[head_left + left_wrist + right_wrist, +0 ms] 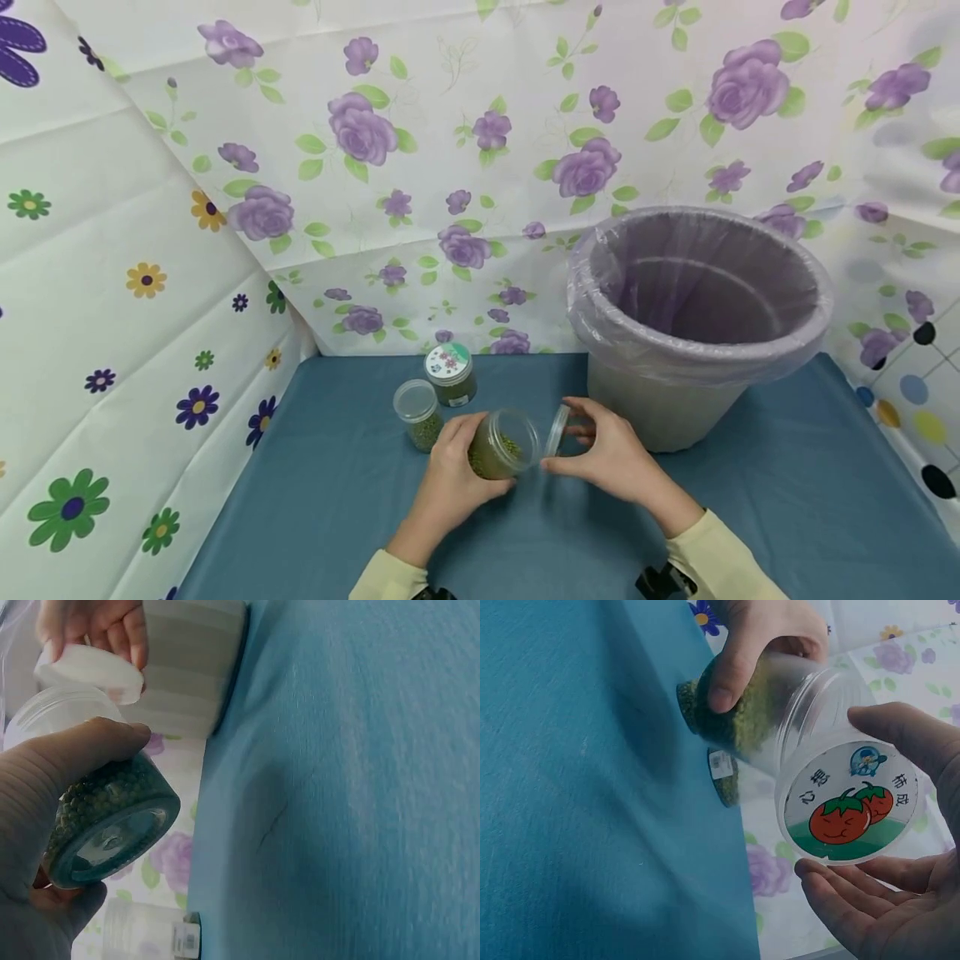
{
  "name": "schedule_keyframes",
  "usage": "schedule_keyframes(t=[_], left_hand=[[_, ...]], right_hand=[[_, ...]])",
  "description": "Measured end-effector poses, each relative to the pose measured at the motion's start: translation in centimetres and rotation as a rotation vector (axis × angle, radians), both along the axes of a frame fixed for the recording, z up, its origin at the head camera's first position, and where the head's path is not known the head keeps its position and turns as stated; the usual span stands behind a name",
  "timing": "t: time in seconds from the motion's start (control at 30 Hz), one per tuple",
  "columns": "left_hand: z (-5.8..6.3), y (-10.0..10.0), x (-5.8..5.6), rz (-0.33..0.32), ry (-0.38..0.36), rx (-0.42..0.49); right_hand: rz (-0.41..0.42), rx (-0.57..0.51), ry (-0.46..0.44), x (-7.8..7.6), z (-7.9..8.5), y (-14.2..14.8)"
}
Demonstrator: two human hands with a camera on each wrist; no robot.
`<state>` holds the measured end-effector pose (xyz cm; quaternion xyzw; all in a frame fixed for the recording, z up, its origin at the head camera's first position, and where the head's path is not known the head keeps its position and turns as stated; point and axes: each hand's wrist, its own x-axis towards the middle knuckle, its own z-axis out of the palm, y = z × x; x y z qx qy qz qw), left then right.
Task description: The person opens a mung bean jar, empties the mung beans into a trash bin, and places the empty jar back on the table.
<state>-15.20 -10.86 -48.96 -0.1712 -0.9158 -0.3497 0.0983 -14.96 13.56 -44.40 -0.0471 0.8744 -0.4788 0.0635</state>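
My left hand (pixel 453 475) grips a clear plastic jar (pixel 517 442) partly filled with small green beans (pixel 754 712). The jar is tilted, its open mouth toward the right. Just beside that mouth, my right hand (pixel 611 454) holds a round lid (pixel 557 430) by its edge between thumb and fingers. Two cartoon tomatoes and some characters are printed on the lid's face (pixel 851 814), seen in the right wrist view. Behind the left hand stand a second jar (pixel 423 425) of green contents and a third jar (pixel 453 387) with a flower-printed lid.
A large grey bin (pixel 652 417) lined with a translucent purple bag (pixel 705 362) stands at the right rear. Blue cloth (pixel 322 492) covers the table. Flower-patterned sheets (pixel 420 167) hang behind and at both sides.
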Motion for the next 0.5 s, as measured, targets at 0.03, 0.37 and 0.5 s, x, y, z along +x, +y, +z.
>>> schedule_keyframes(t=[0.03, 0.37, 0.5], left_hand=[[0.0, -0.2, 0.0, 0.011, -0.001, 0.006], [0.1, -1.1, 0.1, 0.056, 0.012, 0.046], [0.1, -1.3, 0.1, 0.067, 0.017, 0.038]], right_hand=[[-0.002, 0.008, 0.002, 0.0, -0.1, 0.1], [-0.045, 0.102, 0.01, -0.1, -0.9, 0.2], [-0.053, 0.083, 0.015, -0.3, -1.2, 0.2]])
